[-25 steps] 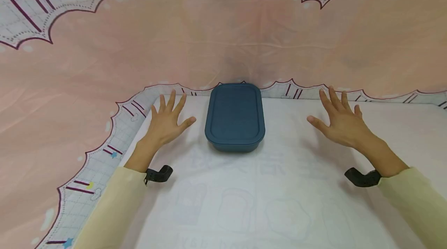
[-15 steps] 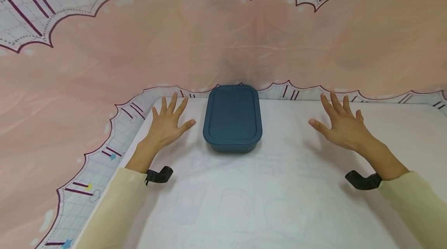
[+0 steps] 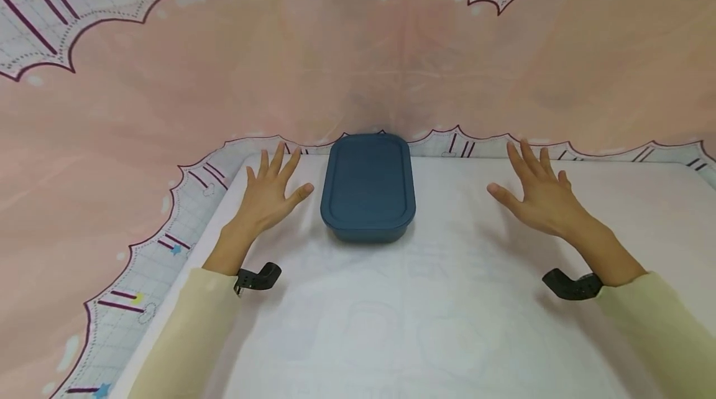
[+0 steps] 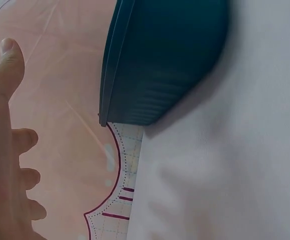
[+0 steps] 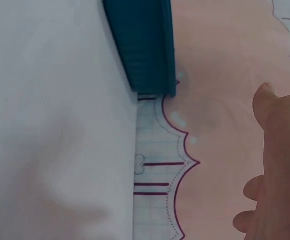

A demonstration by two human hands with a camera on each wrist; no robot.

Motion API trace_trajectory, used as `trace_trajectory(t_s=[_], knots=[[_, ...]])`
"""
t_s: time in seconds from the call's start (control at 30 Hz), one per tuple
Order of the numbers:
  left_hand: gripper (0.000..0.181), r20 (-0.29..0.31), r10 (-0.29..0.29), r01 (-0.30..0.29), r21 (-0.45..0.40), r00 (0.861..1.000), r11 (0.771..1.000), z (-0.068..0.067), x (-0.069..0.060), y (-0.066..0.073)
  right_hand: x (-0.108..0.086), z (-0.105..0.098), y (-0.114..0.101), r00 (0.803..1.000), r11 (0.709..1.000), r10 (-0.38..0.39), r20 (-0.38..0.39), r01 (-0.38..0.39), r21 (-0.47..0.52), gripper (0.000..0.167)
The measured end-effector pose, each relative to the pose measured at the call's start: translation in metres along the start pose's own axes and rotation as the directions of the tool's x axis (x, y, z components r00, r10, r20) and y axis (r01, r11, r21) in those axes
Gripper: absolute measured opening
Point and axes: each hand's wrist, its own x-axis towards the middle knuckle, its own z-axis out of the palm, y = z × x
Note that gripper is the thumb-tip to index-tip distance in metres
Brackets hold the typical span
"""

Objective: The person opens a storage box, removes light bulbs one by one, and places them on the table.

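A dark blue lidded box [image 3: 368,188] with rounded corners rests near the back edge of the white table, its lid on; ridges show on its side wall [image 4: 160,65] in the left wrist view. To its left, my left hand [image 3: 270,197] is held palm down with fingers spread, apart from the box. Farther off on the right, my right hand [image 3: 539,197] is likewise spread and holds nothing. Shadows beneath both hands fall on the table. In the right wrist view the box [image 5: 145,50] stands well away from the thumb [image 5: 267,105]. What the box contains is hidden.
The white tabletop [image 3: 363,318] carries faint printed outlines. Behind it and along its left side hangs a peach cloth [image 3: 335,63] with a scalloped, grid-patterned border. Each wrist wears a black strap mount [image 3: 260,276], close to the cream sleeves.
The whole head view shifts slightly, so the box appears a little farther left. My hands stay spread and nearly still, marginally closer to each other in the view.
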Motion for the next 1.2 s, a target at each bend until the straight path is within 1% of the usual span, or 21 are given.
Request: trace_trajectory(t_s=[0.1,0.2,0.33,0.4,0.5,0.63,0.73,0.77,0.83,0.9,1.0,1.1,1.2], knots=[[0.095,-0.009,0.015,-0.015,-0.004,1.000,1.000,-0.001,0.004,0.003,0.005,0.002,-0.005,0.999,1.000,-0.009,-0.034,0.010,0.022,0.083],[0.096,0.005,0.011,-0.011,-0.003,1.000,1.000,0.001,0.005,0.005,0.012,0.009,-0.011,0.998,0.999,-0.012,-0.058,0.015,0.041,0.084],[0.097,0.019,-0.003,0.003,-0.008,1.000,1.000,0.001,0.004,0.008,0.021,0.023,-0.025,0.998,0.996,-0.011,-0.054,0.015,0.084,0.086],[0.098,0.013,-0.008,0.008,-0.014,1.000,1.000,0.002,0.004,0.009,0.024,0.029,-0.031,0.999,0.994,-0.011,-0.049,0.016,0.107,0.087],[0.098,-0.006,-0.011,0.010,-0.051,1.000,0.999,0.002,0.003,0.012,0.028,0.035,-0.038,0.998,0.991,-0.012,-0.059,0.019,0.129,0.089],[0.099,-0.038,-0.015,0.010,-0.125,0.999,0.992,0.005,0.004,0.016,0.030,0.039,-0.045,0.997,0.985,-0.009,-0.076,0.022,0.173,0.089],[0.100,-0.061,-0.051,0.039,-0.182,0.997,0.983,0.010,0.003,0.019,0.033,0.043,-0.051,0.996,0.973,-0.009,-0.094,0.030,0.231,0.088],[0.100,-0.066,-0.064,0.049,-0.212,0.996,0.976,0.012,0.003,0.020,0.035,0.045,-0.053,0.994,0.966,-0.010,-0.104,0.037,0.256,0.087],[0.098,-0.073,-0.087,0.063,-0.285,0.993,0.956,0.015,0.001,0.023,0.036,0.050,-0.057,0.992,0.950,-0.015,-0.125,0.053,0.307,0.085],[0.095,-0.087,-0.103,0.064,-0.369,0.991,0.927,0.018,0.000,0.026,0.037,0.056,-0.060,0.989,0.932,-0.019,-0.145,0.070,0.356,0.084],[0.090,-0.121,-0.113,0.043,-0.474,0.986,0.880,0.024,-0.002,0.030,0.036,0.065,-0.064,0.985,0.904,-0.015,-0.170,0.086,0.419,0.080],[0.087,-0.152,-0.132,0.028,-0.549,0.980,0.835,0.029,-0.005,0.034,0.036,0.071,-0.069,0.980,0.866,-0.009,-0.198,0.107,0.489,0.076],[0.086,-0.176,-0.143,0.004,-0.616,0.974,0.787,0.035,-0.008,0.039,0.035,0.076,-0.075,0.979,0.828,-0.009,-0.202,0.120,0.547,0.073]])
